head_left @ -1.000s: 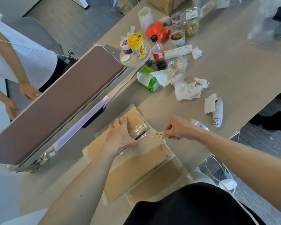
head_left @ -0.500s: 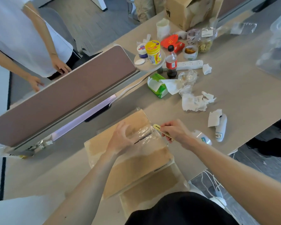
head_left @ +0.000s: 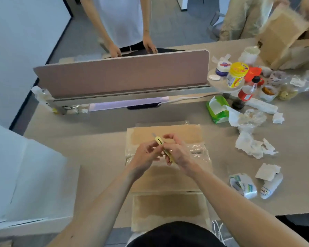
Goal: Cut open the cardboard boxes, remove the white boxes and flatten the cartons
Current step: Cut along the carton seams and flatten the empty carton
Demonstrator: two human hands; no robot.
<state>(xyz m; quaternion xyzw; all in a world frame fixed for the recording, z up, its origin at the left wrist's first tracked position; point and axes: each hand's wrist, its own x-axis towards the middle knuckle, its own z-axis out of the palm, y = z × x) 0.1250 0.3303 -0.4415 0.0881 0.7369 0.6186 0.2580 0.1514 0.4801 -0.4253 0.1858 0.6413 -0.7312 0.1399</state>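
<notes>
Beige table (head_left: 100, 139) spreads under my flat, tape-wrapped cardboard box (head_left: 168, 177) at 6 o'clock, while above it my right hand (head_left: 178, 154) clamps the yellow cutter (head_left: 163, 147) and my left hand (head_left: 144, 154) pinches its body, probably adjusting the blade.

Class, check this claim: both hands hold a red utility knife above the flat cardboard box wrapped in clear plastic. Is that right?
Not quite. The head view shows the utility knife is yellow, not red. The left hand and right hand do hold it above the flat cardboard box wrapped in clear plastic.
</notes>
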